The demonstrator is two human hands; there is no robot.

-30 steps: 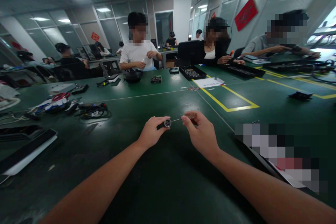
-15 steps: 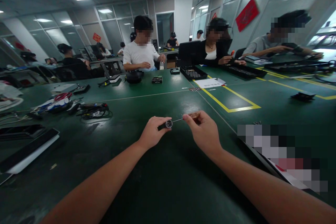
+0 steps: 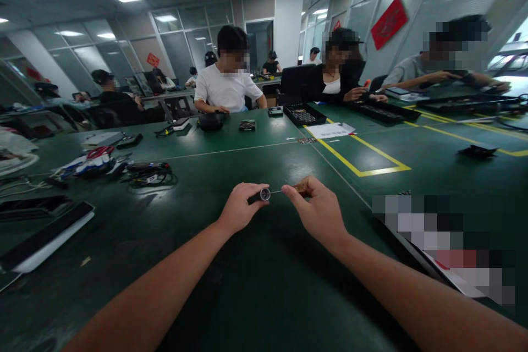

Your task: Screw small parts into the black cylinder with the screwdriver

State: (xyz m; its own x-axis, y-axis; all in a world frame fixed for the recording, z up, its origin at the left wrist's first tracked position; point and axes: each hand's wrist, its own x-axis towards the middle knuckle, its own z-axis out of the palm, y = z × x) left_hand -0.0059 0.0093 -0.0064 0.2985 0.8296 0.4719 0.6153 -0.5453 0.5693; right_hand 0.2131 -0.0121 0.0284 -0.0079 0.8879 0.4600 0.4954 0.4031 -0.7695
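Head view: your left fingers (image 3: 256, 187) grip cylinder (image 3: 264, 194); right fingers (image 3: 292, 196) grip screwdriver (image 3: 301, 190) at its three o'clock; work seemingly unfinished.

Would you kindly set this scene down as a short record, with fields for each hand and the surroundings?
Left hand: holds a dark cylindrical part, round end towards the camera
Right hand: holds a brown-handled tool, thin shaft pointing at the part
Tip contact: too small to tell
Surface: green table
Left side: dark cables
Far side: black tray; co-worker in a white shirt
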